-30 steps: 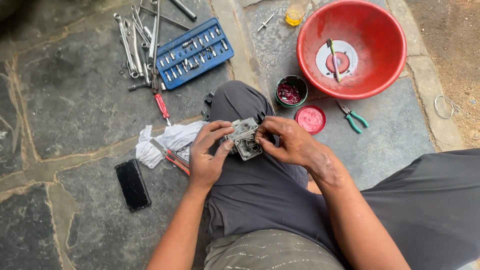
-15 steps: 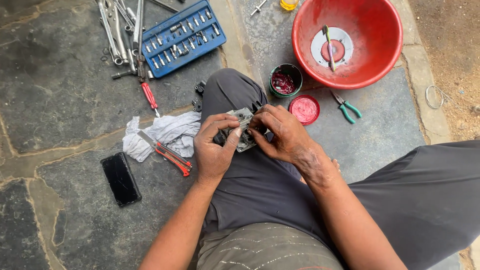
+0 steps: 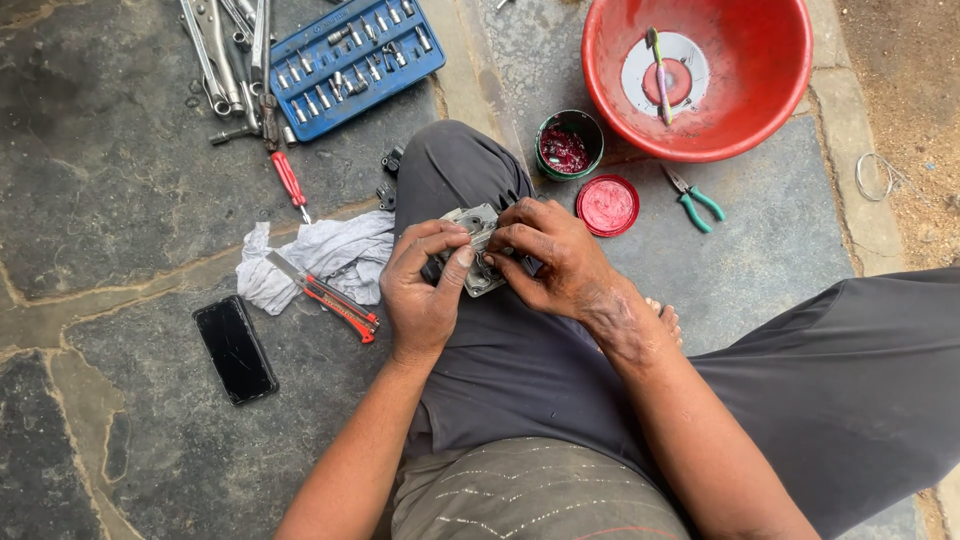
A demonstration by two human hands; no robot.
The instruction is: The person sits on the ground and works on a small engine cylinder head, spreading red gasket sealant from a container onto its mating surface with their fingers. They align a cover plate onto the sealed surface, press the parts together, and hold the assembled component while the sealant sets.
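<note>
- We hold a grey metal part (image 3: 476,250) on our raised knee, between both hands; our left hand (image 3: 425,290) curls round its near left side, thumb pressed on its face; our right hand (image 3: 550,255) closes its fingertips on the right edge, so both grips are narrow and tight on the part
- Just beyond our right fingers stands a small green tub (image 3: 568,146), open, with dark red grease inside; its red lid (image 3: 607,205) lies flat beside it, well clear of our knuckles
- Farther out past the tub sits a red basin (image 3: 700,75); in it lie a white disc with a red centre and a thin green-handled tool across it
- To the right of the lid, green pliers (image 3: 693,197) lie on the stone
- Left of our left fingers a white rag (image 3: 310,255) is bunched up, with a red-handled tool (image 3: 330,295) resting on it; a black phone (image 3: 235,348) lies nearer us
- Beyond the rag, a blue tray (image 3: 350,62) holds rows of sockets and bits; spanners (image 3: 225,50) are heaped just beside it, and a red screwdriver (image 3: 290,182) lies below them
</note>
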